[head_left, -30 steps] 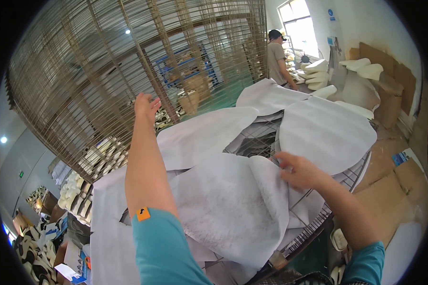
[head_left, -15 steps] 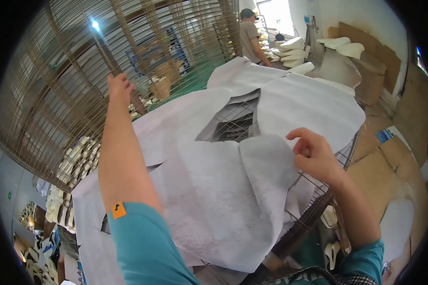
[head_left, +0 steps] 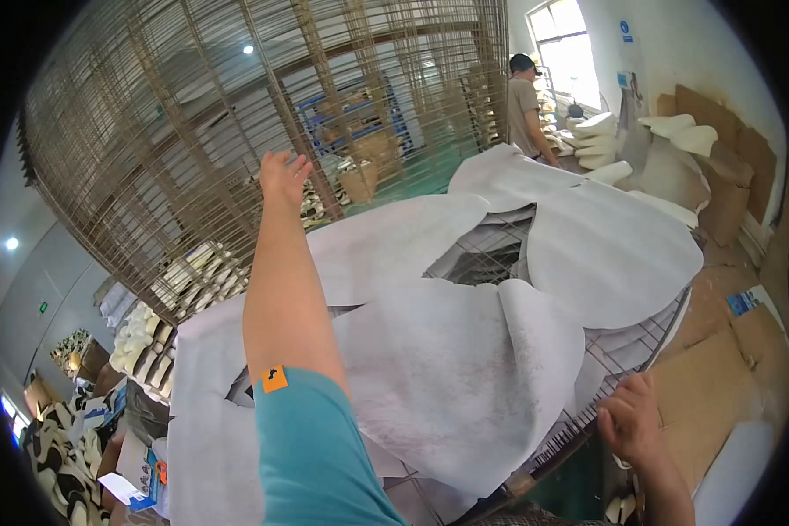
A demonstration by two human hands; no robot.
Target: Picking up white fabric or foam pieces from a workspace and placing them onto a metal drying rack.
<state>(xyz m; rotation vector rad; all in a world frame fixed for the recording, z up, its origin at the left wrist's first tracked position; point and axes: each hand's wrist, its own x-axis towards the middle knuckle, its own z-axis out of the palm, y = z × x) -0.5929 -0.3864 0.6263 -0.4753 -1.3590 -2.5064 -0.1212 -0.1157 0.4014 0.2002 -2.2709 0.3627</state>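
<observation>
Nothing was seen held in the right hand [head_left: 629, 419], which was half open with its fingers loosely curled, just beside the near right edge of the wire rack [head_left: 629, 344]. The left hand [head_left: 286, 178] was raised, its fingers parted, at the tilted mesh panel [head_left: 149, 140]; whether a wire was gripped or only pressed could not be told.

Between the two arms, the near pale sheet [head_left: 438, 368] was spread over other sheets [head_left: 614, 245] on the rack, its right side curled over. It was judged to be light and limp, yet with enough body for a curl to be kept; creasing was thought likelier than tearing. A hold seemed best taken at the curled side, thumb above and fingers beneath, with the far edge supported against sagging or snagging on the wires.

Part of the sheet's left side was covered by the left forearm [head_left: 287, 298] and the teal sleeve [head_left: 320, 447]. Lower layers were shown only through gaps, and the right forearm was cut off below. By the window, the hands of another person [head_left: 522, 110] could not be made out.
</observation>
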